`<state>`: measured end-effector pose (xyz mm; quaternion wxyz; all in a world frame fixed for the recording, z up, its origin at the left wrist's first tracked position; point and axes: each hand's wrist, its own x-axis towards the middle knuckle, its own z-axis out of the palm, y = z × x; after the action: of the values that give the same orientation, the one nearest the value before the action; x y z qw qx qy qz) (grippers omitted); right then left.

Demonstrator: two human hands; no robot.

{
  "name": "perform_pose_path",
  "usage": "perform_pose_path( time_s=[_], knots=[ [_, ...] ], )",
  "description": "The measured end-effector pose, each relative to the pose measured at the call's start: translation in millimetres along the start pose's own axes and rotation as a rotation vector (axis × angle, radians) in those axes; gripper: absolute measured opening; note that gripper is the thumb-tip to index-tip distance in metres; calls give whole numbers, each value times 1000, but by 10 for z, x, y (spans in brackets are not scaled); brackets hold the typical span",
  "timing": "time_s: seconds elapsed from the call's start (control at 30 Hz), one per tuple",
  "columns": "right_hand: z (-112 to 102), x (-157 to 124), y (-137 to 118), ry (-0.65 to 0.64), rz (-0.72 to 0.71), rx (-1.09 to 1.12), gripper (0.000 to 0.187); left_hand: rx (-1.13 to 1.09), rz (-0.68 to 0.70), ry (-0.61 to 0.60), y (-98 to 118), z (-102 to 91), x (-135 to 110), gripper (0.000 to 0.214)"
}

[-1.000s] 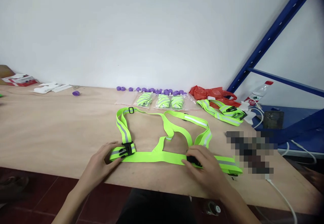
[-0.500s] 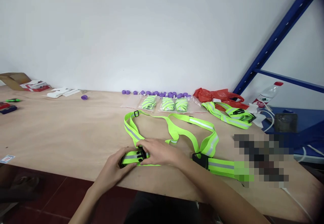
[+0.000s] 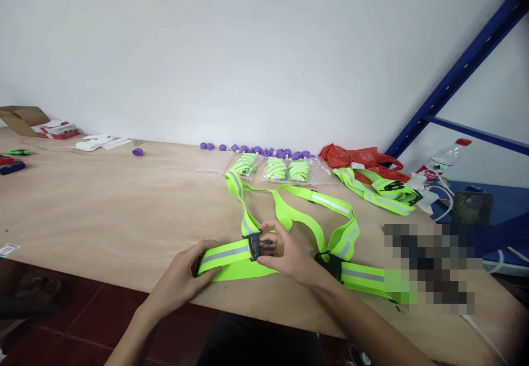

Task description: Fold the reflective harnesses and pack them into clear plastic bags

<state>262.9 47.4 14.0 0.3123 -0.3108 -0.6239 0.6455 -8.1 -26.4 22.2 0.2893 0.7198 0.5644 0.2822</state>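
A neon yellow reflective strap vest [image 3: 314,206] lies spread on the wooden table [image 3: 103,211] in front of me. My left hand [image 3: 188,275] pinches the left end of its waist band near the table's front edge. My right hand [image 3: 285,253] is closed on the black plastic buckle [image 3: 255,243] at the band's left side. A second black buckle [image 3: 330,264] sits on the band to the right of my right wrist.
Three bagged folded vests [image 3: 275,168] and a row of purple caps [image 3: 256,149] lie at the back. Another loose vest [image 3: 380,189], a red plastic bag [image 3: 359,156] and a water bottle [image 3: 442,159] are back right. A blue metal rack [image 3: 463,68] stands right. Boxes and pens lie far left.
My right hand crossed from the right buckle to the left buckle and pulled it rightward; the vest's left shoulder loop has been drawn narrower toward the middle.
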Motion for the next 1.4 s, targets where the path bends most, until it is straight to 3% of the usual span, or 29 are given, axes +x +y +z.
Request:
perform_pose_path(
  time_s=[0.1,0.2,0.33,0.43,0.53,0.67,0.77,0.9,0.97,1.03,1.17,1.4],
  knots=[
    [4,-8,5,-13,30,194,61,-8,4,-22,-45,-46,-18,37],
    [26,-71,-2,22,61,132,58,27,8,-10,-108,-104,-63,37],
    [67,-185,-29,111,68,-436,46,107,35,-27,-189,-196,-109,39],
    [64,-229,-51,107,-9,-896,35,191,95,-60,-225,-278,-105,40],
    [27,-249,-36,61,-107,-1072,37,309,148,-12,-155,-299,-72,48],
    [6,-331,-4,72,-254,-1153,47,431,303,117,112,-58,-3,49],
    [13,-488,-30,110,-379,-1219,34,451,379,33,252,240,61,46],
    [-156,-852,-80,280,-512,-1300,12,435,370,-16,214,474,112,38],
    [-361,-1076,-80,411,-472,-1329,10,409,358,-17,160,500,116,34],
    [-597,-1296,-57,527,-336,-1337,11,383,343,-19,123,504,121,32],
    [-919,-1574,8,570,-83,-1270,25,327,316,-37,128,539,170,25],
    [-893,-1476,17,489,39,-1249,41,253,280,-61,215,589,208,31]
  ],
)
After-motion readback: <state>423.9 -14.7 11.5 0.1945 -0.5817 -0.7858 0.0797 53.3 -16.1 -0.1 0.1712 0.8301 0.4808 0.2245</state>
